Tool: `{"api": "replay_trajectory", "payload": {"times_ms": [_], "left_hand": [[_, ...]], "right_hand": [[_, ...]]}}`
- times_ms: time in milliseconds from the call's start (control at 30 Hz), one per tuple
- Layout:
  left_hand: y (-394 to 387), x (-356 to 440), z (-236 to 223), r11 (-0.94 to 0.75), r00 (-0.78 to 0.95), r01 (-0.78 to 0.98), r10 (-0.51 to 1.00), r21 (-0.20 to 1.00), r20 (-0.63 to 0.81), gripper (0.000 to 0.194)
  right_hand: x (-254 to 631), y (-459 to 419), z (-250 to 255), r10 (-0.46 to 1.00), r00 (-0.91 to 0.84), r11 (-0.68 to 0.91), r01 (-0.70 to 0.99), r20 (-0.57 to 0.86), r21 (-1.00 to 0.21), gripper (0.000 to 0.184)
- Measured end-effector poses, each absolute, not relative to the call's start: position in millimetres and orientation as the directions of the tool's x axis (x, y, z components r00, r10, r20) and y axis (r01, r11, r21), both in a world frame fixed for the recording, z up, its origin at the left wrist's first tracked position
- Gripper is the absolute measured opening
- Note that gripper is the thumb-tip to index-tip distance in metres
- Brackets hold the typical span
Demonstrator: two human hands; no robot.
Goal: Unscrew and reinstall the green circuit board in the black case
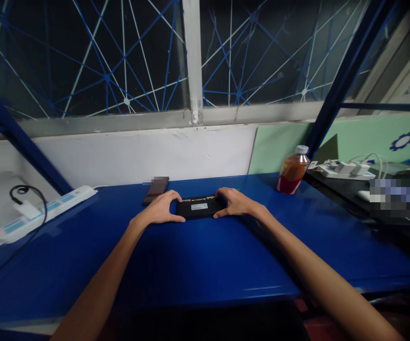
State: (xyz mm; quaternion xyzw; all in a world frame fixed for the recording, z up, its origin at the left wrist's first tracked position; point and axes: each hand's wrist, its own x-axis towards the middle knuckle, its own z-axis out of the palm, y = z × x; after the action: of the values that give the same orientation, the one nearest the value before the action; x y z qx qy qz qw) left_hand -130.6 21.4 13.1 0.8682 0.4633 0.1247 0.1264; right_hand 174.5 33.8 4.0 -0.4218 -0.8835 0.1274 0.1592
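A flat black rectangular case [198, 213] with a pale label and small yellow marks along its far edge lies on the blue table [205, 265]. My left hand [162, 207] grips its left end, thumb at the near side and fingers at the far side. At the right end, my right hand [236, 202] holds it the same way. What kind of device or box it is, I cannot make out. Just behind my left hand lies a dark phone [156, 189]. A bit of something green shows behind my right hand, mostly hidden.
A white power strip [49, 210] with a plugged-in black cable sits at the left. A bottle of amber drink [292, 171] stands at the back right. Beyond it, a white power strip with plugs [349, 169] rests on a dark surface. Blue frame posts rise on both sides.
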Motion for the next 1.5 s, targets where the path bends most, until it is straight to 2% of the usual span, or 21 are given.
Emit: {"api": "replay_trajectory", "payload": {"times_ms": [367, 1500], "left_hand": [[21.7, -130.8, 13.6, -0.525, 0.537, 0.769, 0.840, 0.366, 0.076, 0.057], [24.0, -132.7, 10.6, -0.540, 0.547, 0.765, 0.832, 0.351, 0.087, 0.055]], "right_hand": [[173.0, 30.2, 8.8, 0.800, -0.583, 0.591, 0.724, 0.142, -0.357, 0.065], [174.2, 28.2, 11.4, 0.807, -0.578, 0.574, 0.720, 0.121, -0.389, 0.062]]}}
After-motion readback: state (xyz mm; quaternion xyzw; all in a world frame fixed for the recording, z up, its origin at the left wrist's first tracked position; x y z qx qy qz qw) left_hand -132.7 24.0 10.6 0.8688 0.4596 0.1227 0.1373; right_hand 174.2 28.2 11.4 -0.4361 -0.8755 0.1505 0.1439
